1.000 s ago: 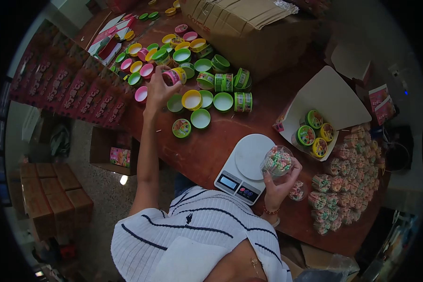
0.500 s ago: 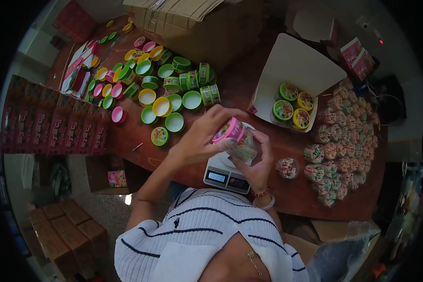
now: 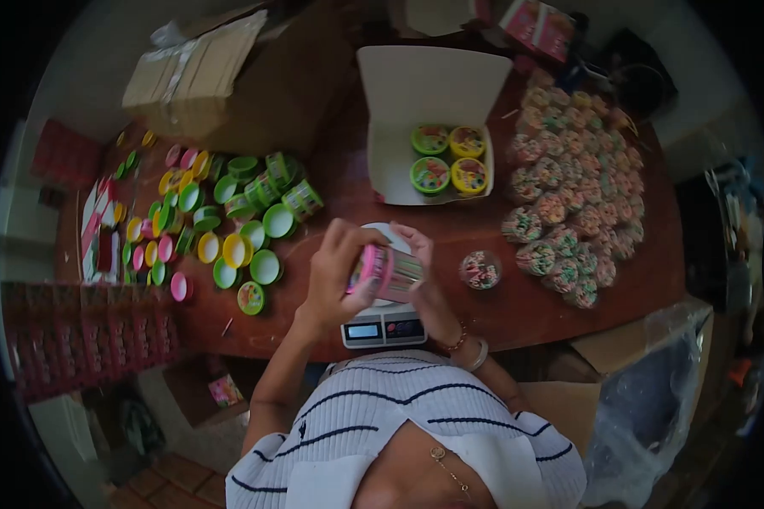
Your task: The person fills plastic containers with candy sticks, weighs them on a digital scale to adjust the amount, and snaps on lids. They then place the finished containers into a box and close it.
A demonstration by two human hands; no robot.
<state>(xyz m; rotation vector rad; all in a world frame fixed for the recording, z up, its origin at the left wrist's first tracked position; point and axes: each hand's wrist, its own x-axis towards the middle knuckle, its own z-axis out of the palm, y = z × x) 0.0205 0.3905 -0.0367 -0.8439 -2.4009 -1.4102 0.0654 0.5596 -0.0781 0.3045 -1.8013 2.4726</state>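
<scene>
A clear jar (image 3: 404, 273) with a pink lid (image 3: 368, 270) lies tilted on its side in the air, thin coloured sticks visible through its wall. My left hand (image 3: 329, 265) is closed around the lid end. My right hand (image 3: 426, 288) wraps the jar's other end, fingers bent around it. Both hands are above a white kitchen scale (image 3: 384, 331) with a lit display. Right of the scale stands an open jar of sticks (image 3: 480, 270). Green, yellow and pink lids (image 3: 265, 266) lie scattered to the left.
An open white box (image 3: 429, 85) holds several green- and yellow-lidded jars (image 3: 430, 175). Many jars filled with sticks (image 3: 560, 204) crowd the right side. A large cardboard box (image 3: 221, 93) stands at the back left, and printed pink boxes (image 3: 89, 335) line the left edge.
The head view has shifted, so the table contents appear in different places. The pink-lidded jar has been tipped closer to level, its lid pointing left. Both hands still hold it.
</scene>
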